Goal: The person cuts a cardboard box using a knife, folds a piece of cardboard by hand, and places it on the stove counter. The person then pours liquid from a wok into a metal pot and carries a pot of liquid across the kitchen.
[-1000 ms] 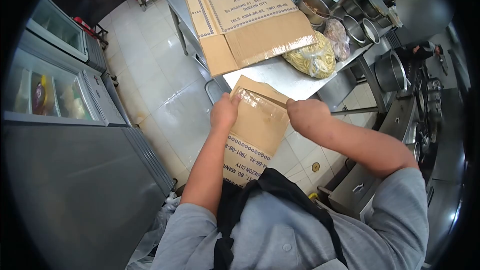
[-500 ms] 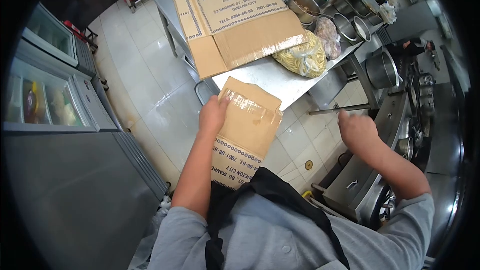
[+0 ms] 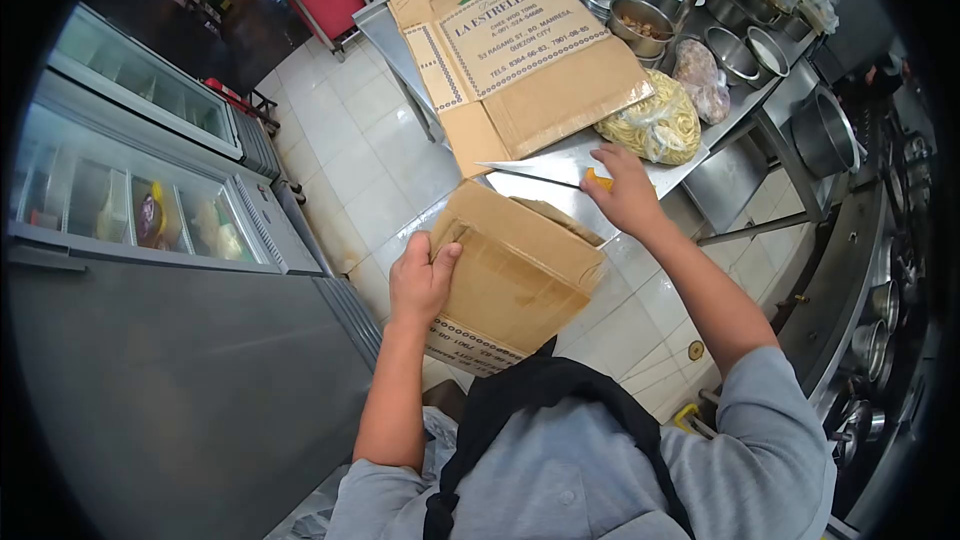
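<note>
A brown cardboard box (image 3: 510,275) with printed lettering is in front of my body, its flap edges parted at the far side. My left hand (image 3: 420,280) is closed on the box's left edge, thumb on top. A knife (image 3: 535,176) with a long blade and a yellow-orange handle is over the near edge of the metal table (image 3: 560,197), blade pointing left. My right hand (image 3: 625,195) has its fingers around the handle. Whether the knife rests on the table I cannot tell. Beyond it lies a flattened printed cardboard box (image 3: 525,50).
A bag of yellow noodles (image 3: 655,125) and another filled plastic bag (image 3: 702,80) sit beside the flattened cardboard. Metal bowls (image 3: 640,28) stand behind them. Glass-topped freezers (image 3: 140,205) are at the left, a stove (image 3: 850,270) at the right.
My right hand has come left and forward to the table edge, where the knife now shows. The held box is tilted differently, and its flap edges have parted. The view has shifted.
</note>
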Tool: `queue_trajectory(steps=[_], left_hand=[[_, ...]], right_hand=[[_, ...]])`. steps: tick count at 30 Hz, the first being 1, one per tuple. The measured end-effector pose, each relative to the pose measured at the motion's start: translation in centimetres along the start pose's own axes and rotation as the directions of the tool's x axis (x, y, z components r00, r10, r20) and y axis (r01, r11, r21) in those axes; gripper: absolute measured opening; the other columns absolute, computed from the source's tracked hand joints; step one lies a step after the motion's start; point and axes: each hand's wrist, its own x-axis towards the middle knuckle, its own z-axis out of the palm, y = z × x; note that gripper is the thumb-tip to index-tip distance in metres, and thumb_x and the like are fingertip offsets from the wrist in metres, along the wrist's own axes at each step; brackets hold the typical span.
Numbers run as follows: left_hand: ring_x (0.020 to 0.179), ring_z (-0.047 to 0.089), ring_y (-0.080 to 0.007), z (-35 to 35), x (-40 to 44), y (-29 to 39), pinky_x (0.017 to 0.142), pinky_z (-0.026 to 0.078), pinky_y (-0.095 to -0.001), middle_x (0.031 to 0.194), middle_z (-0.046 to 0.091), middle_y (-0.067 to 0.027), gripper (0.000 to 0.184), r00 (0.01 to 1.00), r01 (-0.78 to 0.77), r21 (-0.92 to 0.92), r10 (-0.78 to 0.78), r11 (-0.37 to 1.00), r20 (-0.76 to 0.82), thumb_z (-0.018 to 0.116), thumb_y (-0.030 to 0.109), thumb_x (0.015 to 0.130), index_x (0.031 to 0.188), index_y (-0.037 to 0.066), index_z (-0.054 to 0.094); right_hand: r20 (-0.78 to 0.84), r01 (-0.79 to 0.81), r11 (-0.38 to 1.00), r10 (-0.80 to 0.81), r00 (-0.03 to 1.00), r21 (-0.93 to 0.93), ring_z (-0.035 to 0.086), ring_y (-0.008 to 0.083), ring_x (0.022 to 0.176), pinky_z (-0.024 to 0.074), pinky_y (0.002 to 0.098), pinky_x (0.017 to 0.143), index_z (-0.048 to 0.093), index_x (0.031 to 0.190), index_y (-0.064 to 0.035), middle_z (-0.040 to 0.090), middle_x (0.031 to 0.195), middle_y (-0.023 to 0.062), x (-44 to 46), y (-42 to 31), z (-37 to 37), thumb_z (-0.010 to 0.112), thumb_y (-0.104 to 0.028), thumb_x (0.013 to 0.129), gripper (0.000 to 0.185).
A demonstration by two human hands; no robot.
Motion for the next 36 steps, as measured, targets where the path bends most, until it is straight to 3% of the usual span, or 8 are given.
queue_trajectory(steps=[3,8,16,20,22,28,34,36], left_hand=[[0.066,0.056,-0.0409,-0.4,0.3,1.6,0.058,0.045,-0.0448,0.069,0.058,-0.0185,0.05,0.996,-0.082,0.04,0.08,0.996,0.048,0.057,0.052,0.09,0.081,0.003,0.048],[0.059,0.052,-0.0356,-0.2,1.8,5.7,0.053,0.042,-0.0409,0.065,0.054,-0.0164,0.049,0.959,-0.232,0.214,0.26,0.949,-0.114,0.055,0.047,0.092,0.076,0.002,0.048],[0.055,0.034,-0.0155,0.8,2.5,8.2,0.052,0.034,-0.0309,0.057,0.039,-0.0083,0.048,0.946,-0.256,-0.494,0.111,0.831,-0.303,0.054,0.038,0.097,0.067,0.001,0.047],[0.051,0.04,-0.0228,-0.4,3.3,7.2,0.051,0.036,-0.0352,0.055,0.044,-0.0111,0.047,0.954,-0.271,-0.322,0.207,0.907,-0.218,0.057,0.035,0.094,0.063,0.002,0.048],[0.051,0.042,-0.0263,-0.6,3.9,7.1,0.051,0.037,-0.0367,0.055,0.045,-0.0122,0.046,0.941,-0.315,-0.139,0.29,0.939,-0.176,0.059,0.034,0.093,0.062,0.002,0.048],[0.053,0.046,-0.0333,-0.2,4.3,9.9,0.052,0.037,-0.0413,0.054,0.045,-0.0122,0.044,0.817,-0.51,0.108,0.52,0.853,-0.249,0.063,0.032,0.089,0.058,0.006,0.047],[0.052,0.045,-0.032,-2.6,4.6,11.7,0.052,0.036,-0.0408,0.054,0.046,-0.0112,0.043,0.708,-0.658,0.061,0.644,0.751,-0.289,0.064,0.031,0.089,0.058,0.006,0.047],[0.052,0.045,-0.0311,-3.6,5.0,12.1,0.051,0.035,-0.0405,0.054,0.045,-0.0104,0.043,0.67,-0.707,0.062,0.696,0.704,-0.259,0.064,0.031,0.088,0.058,0.006,0.047]], right_hand=[[0.643,-0.485,0.695,0.044,0.764,0.53,0.06,0.0264,0.109,0.0476,0.0361,0.09,0.054,0.125,0.0019,0.061,0.12,0.0172,0.3,-6.9,-5.9,0.061,-0.041,0.09,0.056],[0.684,-0.537,0.768,0.184,0.706,0.348,0.066,0.0184,0.089,0.0525,0.0312,0.077,0.06,0.117,0.0025,0.068,0.103,0.0144,-1.8,-11.9,-7.2,0.063,-0.047,0.088,0.057],[0.568,-0.57,-0.339,-0.118,0.815,0.748,0.064,0.0176,0.095,0.0511,0.0304,0.081,0.057,0.118,0.0058,0.067,0.104,0.0116,-4.4,-12.5,-5.3,0.059,-0.057,0.087,0.07],[0.659,-0.639,-0.32,-0.055,0.75,0.7,0.062,0.0157,0.096,0.0496,0.0293,0.083,0.053,0.123,0.0044,0.065,0.108,0.0127,-4.5,-11.1,-5.3,0.059,-0.051,0.09,0.065],[0.61,-0.54,0.475,0.011,0.793,0.694,0.062,0.0149,0.088,0.0498,0.029,0.079,0.06,0.113,0.0036,0.067,0.099,0.0118,-2.8,-11.3,-7.9,0.055,-0.049,0.094,0.056],[0.435,-0.604,0.416,0.434,0.789,0.68,0.06,0.0121,0.08,0.0494,0.028,0.073,0.066,0.091,0.0033,0.066,0.082,0.009,-2.2,-14.6,-9.0,0.048,-0.05,0.097,0.057],[0.513,-0.478,-0.188,0.358,0.78,0.858,0.056,0.0105,0.078,0.0472,0.0262,0.073,0.066,0.09,0.0043,0.065,0.082,0.0068,-2.0,-16.6,-9.8,0.045,-0.049,0.098,0.058],[0.51,-0.497,-0.119,0.273,0.816,0.86,0.055,0.0103,0.078,0.0468,0.026,0.073,0.066,0.091,0.0037,0.064,0.082,0.0068,-1.3,-16.5,-11.6,0.045,-0.049,0.098,0.057]])
